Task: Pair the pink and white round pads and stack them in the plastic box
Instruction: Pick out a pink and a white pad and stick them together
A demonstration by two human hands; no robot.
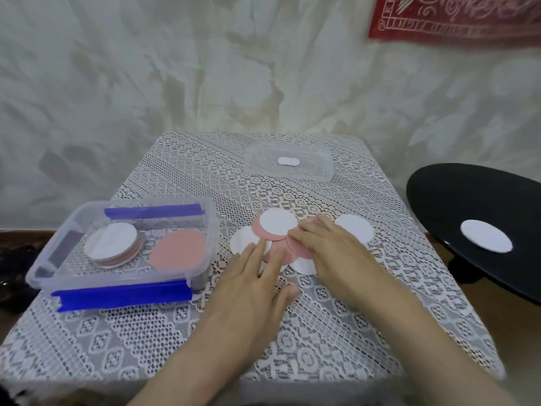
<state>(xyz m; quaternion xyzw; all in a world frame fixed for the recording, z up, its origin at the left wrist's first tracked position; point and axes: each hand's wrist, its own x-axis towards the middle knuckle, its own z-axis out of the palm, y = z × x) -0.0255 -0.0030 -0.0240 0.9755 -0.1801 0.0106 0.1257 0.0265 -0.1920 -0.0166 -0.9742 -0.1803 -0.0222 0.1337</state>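
Lace-covered table (pixel 322 332): loose round pads (pixel 278 225) heaped centre. Left hand (pixel 257 276) flat, fingers straight on heap; right hand (pixel 330 253) palm down, fingers extended on pink pad (pixel 294 246); neither grips. Plastic box (pixel 41 273) left, pads inside.

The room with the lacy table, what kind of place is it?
Probably a room in someone's home: a lace tablecloth, a red patterned cloth hanging up on the mottled wall, and an ordinary plastic box for storage.

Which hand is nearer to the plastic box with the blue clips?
Left. The left hand rests on the loose pads just right of the plastic box; the right hand lies farther right.
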